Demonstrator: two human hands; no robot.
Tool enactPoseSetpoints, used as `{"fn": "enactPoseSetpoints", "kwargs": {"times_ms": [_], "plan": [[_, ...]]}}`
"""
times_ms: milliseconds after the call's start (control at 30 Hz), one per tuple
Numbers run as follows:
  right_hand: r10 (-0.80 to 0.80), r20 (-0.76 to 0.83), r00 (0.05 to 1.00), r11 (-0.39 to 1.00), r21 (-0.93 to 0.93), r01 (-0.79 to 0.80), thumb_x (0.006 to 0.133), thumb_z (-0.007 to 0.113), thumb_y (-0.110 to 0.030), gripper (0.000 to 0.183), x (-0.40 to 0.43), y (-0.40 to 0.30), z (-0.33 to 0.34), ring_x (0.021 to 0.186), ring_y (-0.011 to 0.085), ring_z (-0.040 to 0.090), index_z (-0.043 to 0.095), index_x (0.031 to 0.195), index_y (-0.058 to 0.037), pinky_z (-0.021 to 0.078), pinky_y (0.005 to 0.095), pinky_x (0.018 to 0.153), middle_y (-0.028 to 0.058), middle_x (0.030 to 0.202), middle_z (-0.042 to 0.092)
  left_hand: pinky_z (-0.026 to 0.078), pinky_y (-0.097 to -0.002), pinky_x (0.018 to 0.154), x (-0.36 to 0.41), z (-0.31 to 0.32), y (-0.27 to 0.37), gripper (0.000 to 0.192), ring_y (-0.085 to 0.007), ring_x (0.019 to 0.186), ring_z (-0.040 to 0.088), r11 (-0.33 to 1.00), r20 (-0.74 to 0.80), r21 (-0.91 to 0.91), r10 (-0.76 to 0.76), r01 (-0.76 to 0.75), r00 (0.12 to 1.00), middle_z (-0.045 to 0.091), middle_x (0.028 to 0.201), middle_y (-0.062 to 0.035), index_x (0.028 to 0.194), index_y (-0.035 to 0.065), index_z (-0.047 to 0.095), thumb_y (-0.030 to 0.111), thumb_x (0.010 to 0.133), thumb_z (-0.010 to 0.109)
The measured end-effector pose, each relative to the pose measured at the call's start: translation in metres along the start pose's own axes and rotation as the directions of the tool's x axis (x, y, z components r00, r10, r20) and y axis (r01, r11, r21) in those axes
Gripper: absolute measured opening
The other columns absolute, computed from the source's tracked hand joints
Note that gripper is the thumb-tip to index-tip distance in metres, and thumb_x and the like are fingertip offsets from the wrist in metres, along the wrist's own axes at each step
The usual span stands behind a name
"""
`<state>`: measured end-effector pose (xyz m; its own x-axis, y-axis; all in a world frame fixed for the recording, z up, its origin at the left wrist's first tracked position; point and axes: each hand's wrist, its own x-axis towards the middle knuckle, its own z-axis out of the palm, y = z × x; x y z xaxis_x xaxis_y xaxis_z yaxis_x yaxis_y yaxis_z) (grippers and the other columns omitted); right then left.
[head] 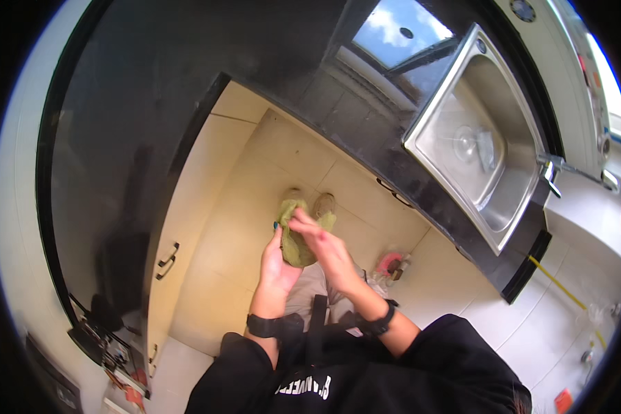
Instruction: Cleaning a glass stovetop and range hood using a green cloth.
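Note:
A crumpled yellow-green cloth (296, 251) is held in front of my body, above the tiled floor. My left hand (279, 259) grips it from below and the left side, its thumb pointing up along the edge. My right hand (327, 246) lies across the cloth with its fingers extended and somewhat blurred. Part of the cloth shows beyond these fingers on the right. Whether the right fingers pinch the cloth or only touch it is unclear. Both wrists carry black bands.
A black countertop (284, 98) bends around me, with pale cabinets below. At the right is a stainless steel sink (517, 202) with a faucet (551, 173). A pink round object (390, 263) sits on the floor. Cluttered items (111, 346) stand at the lower left.

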<state>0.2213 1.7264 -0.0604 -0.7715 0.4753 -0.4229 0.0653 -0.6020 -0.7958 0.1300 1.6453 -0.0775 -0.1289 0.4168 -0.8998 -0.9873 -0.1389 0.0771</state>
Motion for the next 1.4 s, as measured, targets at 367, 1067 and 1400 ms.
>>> {"fn": "enactPoseSetpoints", "kwargs": {"times_ms": [367,1067,1400], "plan": [[-0.624,-0.275,0.732,0.529,-0.838,0.136,0.098,0.030,-0.026,0.047,-0.081,-0.081,-0.123,0.086,0.0286,0.061,0.059,0.087,0.0097,0.0460,0.0361,0.081,0.0215,0.091,0.063,0.041,-0.0369,0.084,0.070,0.130,0.121,0.034,-0.0206,0.094,0.052,0.621,0.124,-0.303,0.778,-0.722,0.616,0.055,0.103,-0.0084,0.115,0.0084,0.050,0.034,0.095,0.040],[-0.200,-0.790,0.580,0.979,-0.185,0.087,0.099,0.032,-0.024,0.042,-0.149,-0.011,-0.131,0.068,0.0162,0.060,0.059,0.094,0.0083,0.0462,0.0277,0.072,0.0170,0.100,0.063,0.037,-0.0270,0.094,0.069,0.172,-0.122,0.026,-0.0112,0.102,0.050,0.820,0.049,0.209,0.535,-0.532,0.844,0.053,0.112,-0.0032,0.115,0.0036,0.049,0.020,0.096,0.041],[0.215,-0.821,0.529,0.770,0.475,0.425,0.094,0.021,-0.055,0.069,-0.239,0.004,-0.249,0.103,0.0203,0.053,0.043,0.122,0.0049,0.0380,0.0322,0.093,0.0165,0.117,0.054,0.036,-0.0410,0.097,0.015,0.176,-0.372,0.020,-0.0227,0.102,0.052,0.923,0.002,0.182,-0.345,0.338,0.939,0.057,0.107,-0.0055,0.108,0.0073,0.050,0.017,0.095,0.039]]}}
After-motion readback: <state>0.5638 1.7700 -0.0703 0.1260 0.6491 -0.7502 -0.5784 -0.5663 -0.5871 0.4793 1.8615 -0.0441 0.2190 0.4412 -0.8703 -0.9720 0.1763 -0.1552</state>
